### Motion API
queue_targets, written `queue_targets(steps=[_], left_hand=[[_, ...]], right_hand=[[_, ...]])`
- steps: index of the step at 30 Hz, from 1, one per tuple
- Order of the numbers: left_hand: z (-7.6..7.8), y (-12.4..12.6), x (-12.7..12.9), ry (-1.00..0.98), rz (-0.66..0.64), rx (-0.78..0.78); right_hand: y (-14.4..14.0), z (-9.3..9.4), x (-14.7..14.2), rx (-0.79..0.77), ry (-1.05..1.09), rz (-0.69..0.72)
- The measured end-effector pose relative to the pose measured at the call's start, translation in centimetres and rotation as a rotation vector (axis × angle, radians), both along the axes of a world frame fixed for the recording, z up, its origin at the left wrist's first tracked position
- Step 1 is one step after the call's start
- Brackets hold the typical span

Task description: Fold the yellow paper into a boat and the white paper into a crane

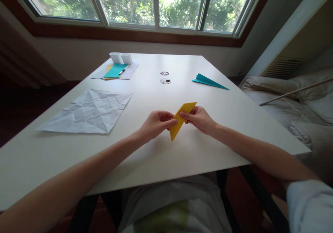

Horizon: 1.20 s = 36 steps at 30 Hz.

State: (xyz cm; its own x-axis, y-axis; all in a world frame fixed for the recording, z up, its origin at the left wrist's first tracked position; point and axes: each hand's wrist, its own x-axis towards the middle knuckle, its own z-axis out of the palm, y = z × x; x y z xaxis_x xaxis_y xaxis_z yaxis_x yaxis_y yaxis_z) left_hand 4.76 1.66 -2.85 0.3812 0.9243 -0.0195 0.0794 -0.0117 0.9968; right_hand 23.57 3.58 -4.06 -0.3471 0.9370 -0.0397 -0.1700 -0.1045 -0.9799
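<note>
Both hands pinch one folded yellow paper above the near middle of the white table. The left hand grips its left edge between thumb and fingers; the right hand is closed on its right edge the same way. The paper is a narrow, slanted strip with pointed ends, its upper end tilted to the right and its lower tip close over the tabletop.

Counted outward: one creased white sheet lies flat to the left, one teal folded paper lies far right, and two small round discs sit in the middle. At the far left corner lie one teal sheet on white paper, one pen and two small white boxes.

The table stands below a wide window full of green trees. A pale cushioned seat stands to the right.
</note>
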Motion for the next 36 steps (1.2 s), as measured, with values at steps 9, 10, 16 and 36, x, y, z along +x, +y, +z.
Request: queue_targets(steps=[9, 10, 16, 36], left_hand=[[0.48, -0.23, -0.01, -0.004, 0.063, -0.015], [0.53, -0.21, -0.03, 0.0, 0.072, -0.012], [0.31, 0.09, -0.14, 0.012, 0.069, -0.01], [0.45, 0.22, -0.27, 0.04, 0.085, 0.062]], right_hand=[[-0.37, 0.53, -0.05, -0.062, -0.03, 0.092], [-0.45, 0.58, -0.04, -0.062, -0.048, 0.106], [-0.44, 0.39, 0.0, -0.098, -0.094, 0.139], [-0.71, 0.07, 0.24, -0.01, -0.219, 0.195]])
